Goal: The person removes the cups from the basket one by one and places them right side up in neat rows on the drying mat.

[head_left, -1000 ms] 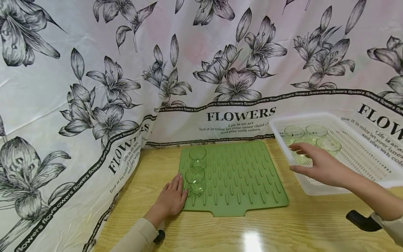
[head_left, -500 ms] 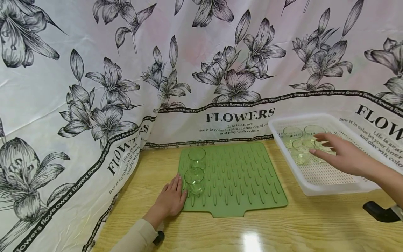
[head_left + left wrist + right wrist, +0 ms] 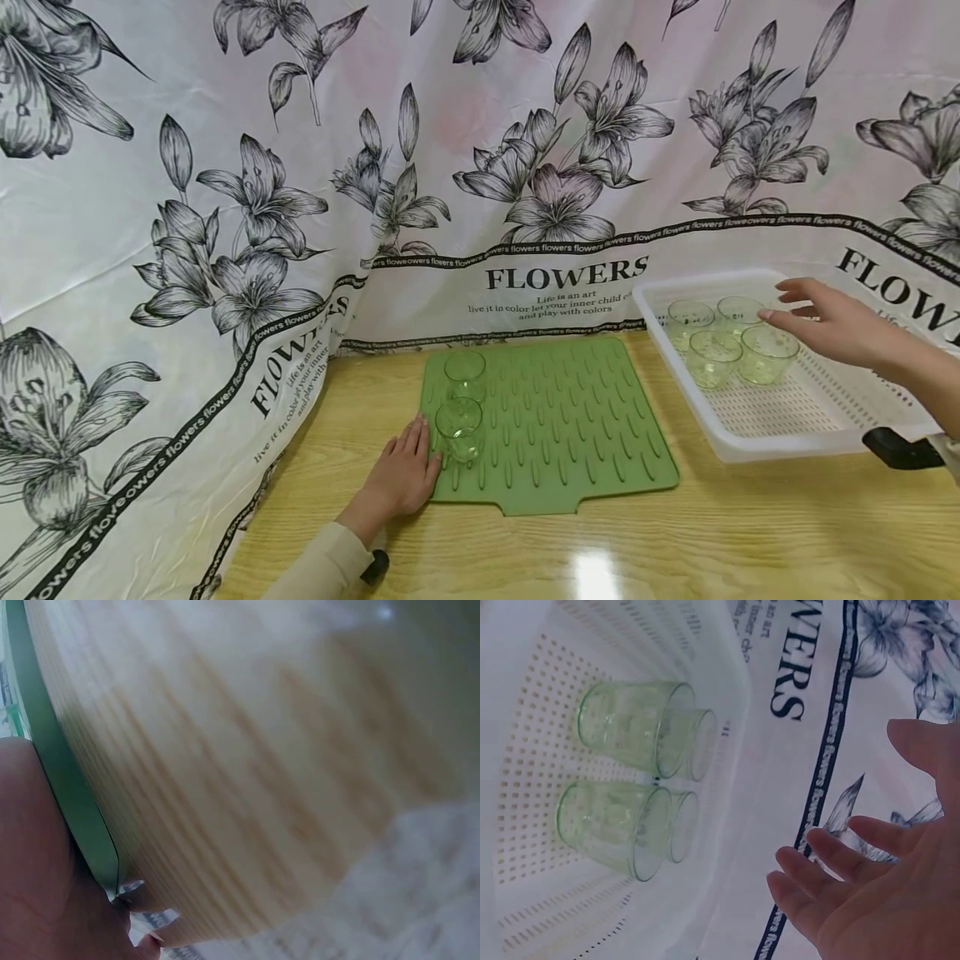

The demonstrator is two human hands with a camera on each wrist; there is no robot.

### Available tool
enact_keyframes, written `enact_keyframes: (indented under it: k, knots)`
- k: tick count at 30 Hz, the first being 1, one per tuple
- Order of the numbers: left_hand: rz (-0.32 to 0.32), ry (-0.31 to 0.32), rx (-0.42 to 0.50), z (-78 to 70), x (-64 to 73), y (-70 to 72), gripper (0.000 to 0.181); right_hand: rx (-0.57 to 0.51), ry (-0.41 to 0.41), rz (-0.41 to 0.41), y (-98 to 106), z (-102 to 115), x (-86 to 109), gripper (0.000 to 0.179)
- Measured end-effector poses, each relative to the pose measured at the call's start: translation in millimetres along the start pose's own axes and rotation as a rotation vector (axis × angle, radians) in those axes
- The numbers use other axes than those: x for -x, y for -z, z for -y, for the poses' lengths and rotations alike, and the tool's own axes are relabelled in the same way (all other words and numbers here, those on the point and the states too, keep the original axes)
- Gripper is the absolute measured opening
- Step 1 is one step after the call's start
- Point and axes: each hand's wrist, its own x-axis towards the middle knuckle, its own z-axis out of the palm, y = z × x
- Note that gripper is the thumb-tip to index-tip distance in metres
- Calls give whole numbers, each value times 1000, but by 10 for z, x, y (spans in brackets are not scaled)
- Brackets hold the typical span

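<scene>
My left hand (image 3: 401, 475) lies with straight fingers along the left edge of a green ridged drying mat (image 3: 570, 433). Two clear greenish glasses stand on that mat near the fingers, a front glass (image 3: 459, 433) and a back glass (image 3: 465, 382). The left wrist view shows part of the hand (image 3: 34, 855) against the mat's edge (image 3: 56, 757). Over the white basket (image 3: 795, 448), my right hand (image 3: 843, 327) hovers with loosely spread fingers, holding nothing. Several similar glasses (image 3: 768, 358) stand grouped at the basket's left; in the right wrist view a glass (image 3: 615, 829) shows apart from the hand (image 3: 877, 877).
The basket has raised, perforated walls and sits right of the mat on a wooden table (image 3: 465, 558). Behind and to the left hangs a flower-printed cloth (image 3: 420, 300), its lower edge meeting the tabletop. A black strap piece (image 3: 900, 448) is by the right wrist.
My right hand has moved right and slightly up, off the grouped glasses, which now show more fully. The left hand, mat and its two glasses keep their places; the view has shifted slightly.
</scene>
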Motion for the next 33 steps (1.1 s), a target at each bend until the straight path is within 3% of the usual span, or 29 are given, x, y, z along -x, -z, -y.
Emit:
enact_keyframes:
  k: [7, 13, 22, 33]
  knots:
    - [22, 5, -12, 43, -23, -56, 68, -54, -42, 26, 34, -166, -173, 92]
    - [-2, -5, -33, 104, -69, -173, 68, -97, -63, 44, 24, -274, -262, 97]
    - [-15, -7, -13, 52, -42, -84, 68, -136, -104, 91, -2, -429, -364, 106]
    - [-8, -6, -18, 66, -42, -96, 68, -175, -103, 82, -123, -687, -442, 105]
